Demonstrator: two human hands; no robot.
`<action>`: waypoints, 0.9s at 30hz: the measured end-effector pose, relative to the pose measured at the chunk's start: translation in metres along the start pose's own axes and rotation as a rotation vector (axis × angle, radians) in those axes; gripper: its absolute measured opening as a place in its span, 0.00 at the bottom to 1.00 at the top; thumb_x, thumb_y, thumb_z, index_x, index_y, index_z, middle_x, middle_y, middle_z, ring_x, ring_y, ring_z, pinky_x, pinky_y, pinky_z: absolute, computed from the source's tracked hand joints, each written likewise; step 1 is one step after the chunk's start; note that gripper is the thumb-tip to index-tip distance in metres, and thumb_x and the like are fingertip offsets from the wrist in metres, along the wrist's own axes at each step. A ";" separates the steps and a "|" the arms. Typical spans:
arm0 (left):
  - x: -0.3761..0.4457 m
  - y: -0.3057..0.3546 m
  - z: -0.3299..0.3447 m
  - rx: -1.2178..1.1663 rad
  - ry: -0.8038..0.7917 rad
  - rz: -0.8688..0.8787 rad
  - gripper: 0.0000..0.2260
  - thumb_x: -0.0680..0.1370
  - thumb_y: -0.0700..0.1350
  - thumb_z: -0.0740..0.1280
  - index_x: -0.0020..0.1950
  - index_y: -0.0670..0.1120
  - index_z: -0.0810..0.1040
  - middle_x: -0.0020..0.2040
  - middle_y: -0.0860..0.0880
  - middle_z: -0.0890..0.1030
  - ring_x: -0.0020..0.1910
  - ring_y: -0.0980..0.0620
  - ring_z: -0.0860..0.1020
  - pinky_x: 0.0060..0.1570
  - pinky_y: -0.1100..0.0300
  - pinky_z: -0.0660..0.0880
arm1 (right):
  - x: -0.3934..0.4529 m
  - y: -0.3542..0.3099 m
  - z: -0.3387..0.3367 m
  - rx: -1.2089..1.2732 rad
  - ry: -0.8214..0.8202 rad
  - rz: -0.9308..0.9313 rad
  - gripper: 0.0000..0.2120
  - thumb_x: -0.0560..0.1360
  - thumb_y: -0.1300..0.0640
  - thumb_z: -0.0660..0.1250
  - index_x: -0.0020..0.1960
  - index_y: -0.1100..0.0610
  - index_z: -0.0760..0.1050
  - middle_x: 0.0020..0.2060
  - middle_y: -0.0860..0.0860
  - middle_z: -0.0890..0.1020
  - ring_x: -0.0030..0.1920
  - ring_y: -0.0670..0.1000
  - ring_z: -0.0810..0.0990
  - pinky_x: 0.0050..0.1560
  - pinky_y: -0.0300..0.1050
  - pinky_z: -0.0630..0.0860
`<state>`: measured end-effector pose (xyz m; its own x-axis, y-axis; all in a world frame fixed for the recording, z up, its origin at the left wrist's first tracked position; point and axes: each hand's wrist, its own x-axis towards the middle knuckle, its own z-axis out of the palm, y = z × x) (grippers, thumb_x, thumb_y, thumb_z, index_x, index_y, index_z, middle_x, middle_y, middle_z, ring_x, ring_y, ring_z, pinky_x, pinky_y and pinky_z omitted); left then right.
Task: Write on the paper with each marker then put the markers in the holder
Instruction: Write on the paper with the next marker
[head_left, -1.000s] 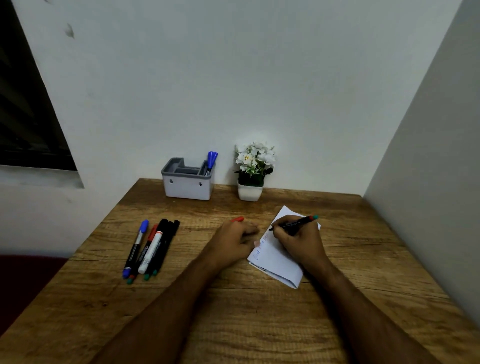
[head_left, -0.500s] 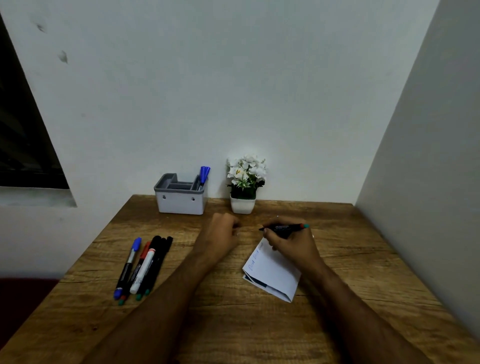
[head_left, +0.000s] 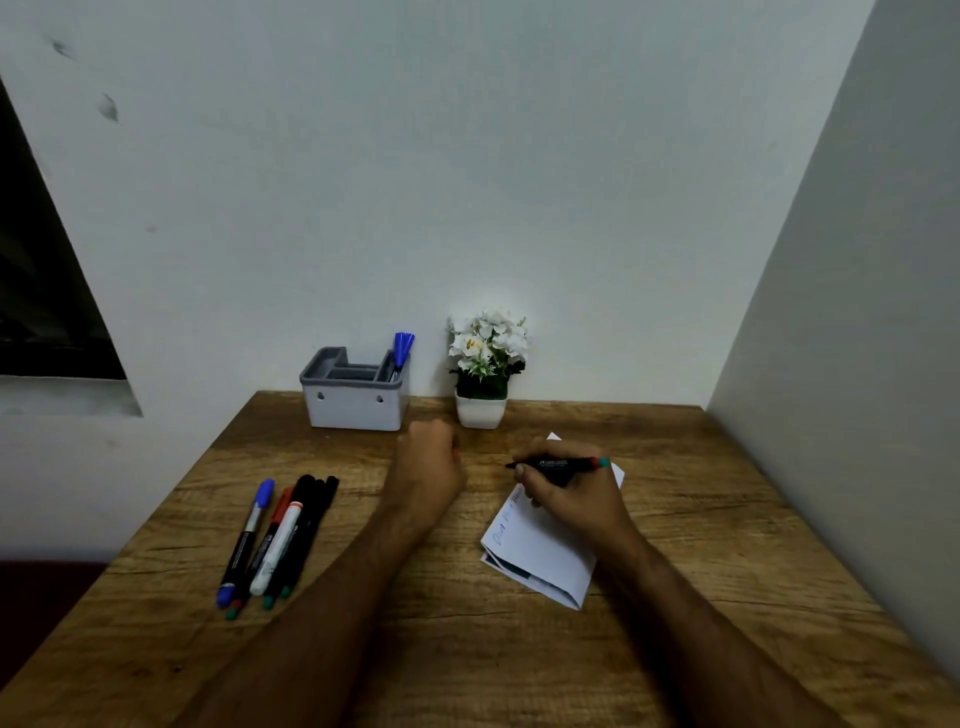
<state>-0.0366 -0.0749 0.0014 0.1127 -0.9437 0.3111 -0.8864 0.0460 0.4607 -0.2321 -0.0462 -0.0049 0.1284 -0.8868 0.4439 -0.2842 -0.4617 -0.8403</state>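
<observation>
The right hand (head_left: 569, 496) has lifted its gripped marker (head_left: 558, 463) above the paper (head_left: 545, 556), the left hand (head_left: 431, 462) beside it clenching a red cap (head_left: 456, 451).

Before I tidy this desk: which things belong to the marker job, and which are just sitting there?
Belongs to the job:
paper
black marker in the right hand
marker cap in the left hand
markers on the table
holder with a blue marker

Just lying about:
flower pot
</observation>
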 end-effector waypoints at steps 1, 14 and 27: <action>0.000 0.001 -0.004 -0.094 0.014 -0.046 0.01 0.75 0.42 0.72 0.43 0.47 0.83 0.39 0.51 0.82 0.38 0.56 0.81 0.40 0.59 0.82 | -0.001 -0.002 0.001 -0.017 -0.011 -0.027 0.06 0.77 0.65 0.73 0.50 0.59 0.88 0.40 0.46 0.88 0.41 0.44 0.86 0.45 0.35 0.78; -0.017 0.015 -0.032 -1.324 -0.114 -0.701 0.03 0.73 0.29 0.71 0.46 0.31 0.79 0.44 0.38 0.83 0.41 0.45 0.83 0.39 0.58 0.83 | -0.007 -0.017 0.021 -0.039 -0.071 -0.115 0.08 0.77 0.60 0.71 0.53 0.53 0.86 0.40 0.44 0.87 0.42 0.48 0.87 0.47 0.55 0.85; -0.028 0.026 -0.031 -1.441 -0.135 -0.673 0.07 0.73 0.27 0.71 0.49 0.26 0.78 0.41 0.36 0.83 0.35 0.45 0.84 0.38 0.58 0.83 | 0.000 -0.016 0.027 0.064 -0.005 -0.145 0.05 0.75 0.67 0.76 0.44 0.59 0.85 0.39 0.51 0.88 0.43 0.50 0.87 0.45 0.40 0.79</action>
<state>-0.0492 -0.0374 0.0308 0.1822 -0.9360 -0.3012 0.4614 -0.1891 0.8668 -0.2016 -0.0394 0.0001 0.1683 -0.8107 0.5608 -0.2014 -0.5852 -0.7855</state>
